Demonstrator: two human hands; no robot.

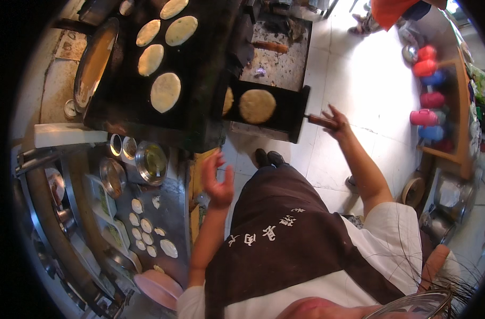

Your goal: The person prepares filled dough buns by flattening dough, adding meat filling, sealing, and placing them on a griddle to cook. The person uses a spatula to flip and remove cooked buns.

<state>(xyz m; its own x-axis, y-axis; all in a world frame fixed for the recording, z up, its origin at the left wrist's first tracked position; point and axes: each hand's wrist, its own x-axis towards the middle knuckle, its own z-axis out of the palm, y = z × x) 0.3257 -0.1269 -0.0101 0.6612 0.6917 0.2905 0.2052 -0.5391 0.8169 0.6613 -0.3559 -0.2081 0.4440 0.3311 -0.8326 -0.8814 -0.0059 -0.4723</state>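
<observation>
My right hand (337,124) is around the end of the wooden handle (321,121) of a black metal oven drawer, with some fingers spread. The drawer (287,107) stands pulled out from under the griddle and bears a browned round flatbread (257,106); a second one shows partly at the griddle's edge. My left hand (217,181) is raised in front of the griddle's near edge, fingers apart, holding nothing. On the black griddle (202,79) lie several pale oval flatbreads, the nearest being a pale flatbread (165,92).
A steel counter (174,215) at left holds small dough pieces (146,225), a steel bowl of oil (151,162) and a pink bowl (159,288). A round pan lid (95,65) leans beside the griddle. Colourful thermos flasks (424,117) stand at right; another person's orange clothing (392,12) shows at top.
</observation>
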